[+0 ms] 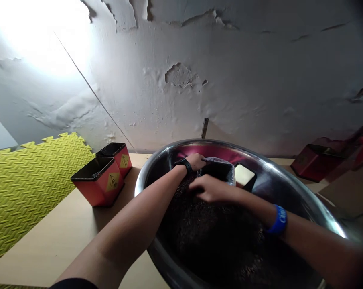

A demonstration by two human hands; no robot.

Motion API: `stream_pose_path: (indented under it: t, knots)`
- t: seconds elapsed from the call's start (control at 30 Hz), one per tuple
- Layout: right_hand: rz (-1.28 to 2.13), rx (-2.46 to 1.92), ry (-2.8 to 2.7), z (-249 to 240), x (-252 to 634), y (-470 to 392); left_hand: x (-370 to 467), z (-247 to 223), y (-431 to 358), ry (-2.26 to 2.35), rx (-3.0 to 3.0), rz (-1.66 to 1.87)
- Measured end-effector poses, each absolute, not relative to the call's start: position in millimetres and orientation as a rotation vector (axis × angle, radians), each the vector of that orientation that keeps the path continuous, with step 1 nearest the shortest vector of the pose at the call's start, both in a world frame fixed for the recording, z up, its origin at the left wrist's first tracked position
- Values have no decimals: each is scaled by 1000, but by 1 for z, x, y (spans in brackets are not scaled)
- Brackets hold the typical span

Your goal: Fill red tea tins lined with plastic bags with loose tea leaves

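A large shiny metal basin point(292, 180) holds a heap of dark, loose, dry-looking material point(205, 233), perhaps tea leaves. Inside it, near the far wall, stands a box lined with a clear plastic bag point(229, 170). My left hand point(195, 161), with a black watch on the wrist, is closed on the bag's rim at the box's far left corner. My right hand point(211, 188) is in front of the box, low over the dark material, with curled fingers; what they hold, if anything, is hidden. Beside the box lies a cream-coloured block with a dark side point(244, 175).
Two red boxes with yellow diamond labels, a nearer one point(101, 186) and a farther one point(123, 160), stand left of the basin on the pale wooden table point(55, 237). More red containers point(312, 162) are at right. Yellow foam matting point(27, 180) lies left; a peeling wall rises behind.
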State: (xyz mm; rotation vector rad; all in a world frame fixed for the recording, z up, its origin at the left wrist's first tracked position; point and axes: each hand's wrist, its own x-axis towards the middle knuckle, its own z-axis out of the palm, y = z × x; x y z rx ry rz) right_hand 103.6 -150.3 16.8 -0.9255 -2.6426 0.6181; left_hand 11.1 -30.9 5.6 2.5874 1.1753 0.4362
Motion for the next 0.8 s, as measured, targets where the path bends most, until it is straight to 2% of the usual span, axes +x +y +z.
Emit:
stream_pose_path:
  t: [0.13,0.27,0.4,0.5,0.7,0.8]
  knots:
    - [164,-1260,-2392,29,142,-127,10,7,-31,1098,2636,390]
    - [17,-1655,-2626,15,151,-126,13,4,-30,1132,2599,428]
    - [-172,-1402,-2563,14,113,-152,15,1,-27,1125,2596,412]
    - [43,-1170,-2725,5,88,-168,14,3,-29,1129,2594,415]
    - [409,-1397,-3151,-51,85,-169,13,11,-40,1134,2573,417]
    - [607,-1277,-3215,-61,80,-169,13,10,-40,1148,2565,412]
